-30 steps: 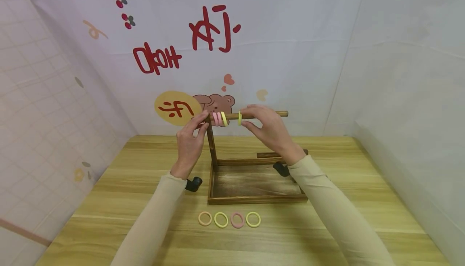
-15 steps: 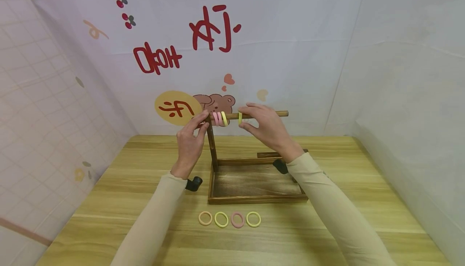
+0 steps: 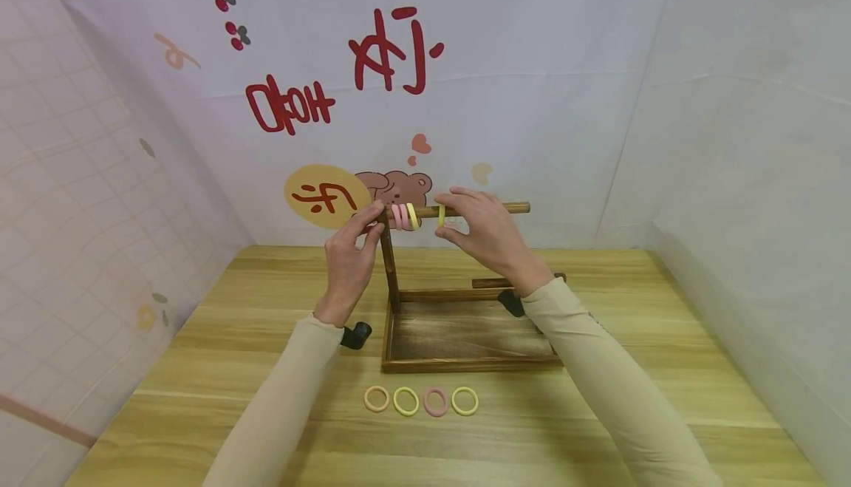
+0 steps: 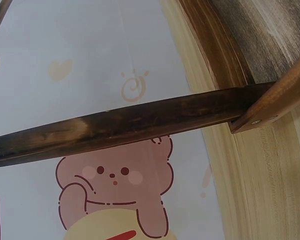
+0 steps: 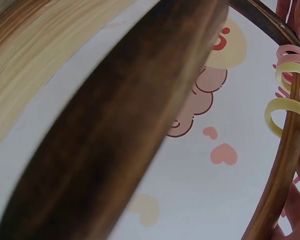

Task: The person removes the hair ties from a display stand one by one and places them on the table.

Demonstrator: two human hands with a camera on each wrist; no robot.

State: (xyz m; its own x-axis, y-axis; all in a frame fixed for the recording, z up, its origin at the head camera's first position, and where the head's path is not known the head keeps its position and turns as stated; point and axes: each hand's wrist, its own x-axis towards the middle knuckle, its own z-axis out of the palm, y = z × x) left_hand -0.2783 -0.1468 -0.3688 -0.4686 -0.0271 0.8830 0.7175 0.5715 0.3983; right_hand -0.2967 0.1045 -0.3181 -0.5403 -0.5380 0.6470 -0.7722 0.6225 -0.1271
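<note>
Little has moved: our right hand (image 3: pixel 493 233) pinches the yellow ring (image 3: pixel 442 216), which encircles the crosswise rod (image 3: pixel 515 208); left along it, past three rings (image 3: pixel 403 216), our left hand (image 3: pixel 348 269) grips the post (image 3: pixel 389 269).

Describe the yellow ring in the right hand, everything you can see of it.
The ring is a plain, slim yellow band with a round opening; its surface looks smooth, but its material is hard to tell. It is threaded around the brown rod and stands roughly upright, nearly edge-on in the head view. The right hand pinches it, fingers above and thumb below. A gap separates it from the next yellow ring to its left.
</note>
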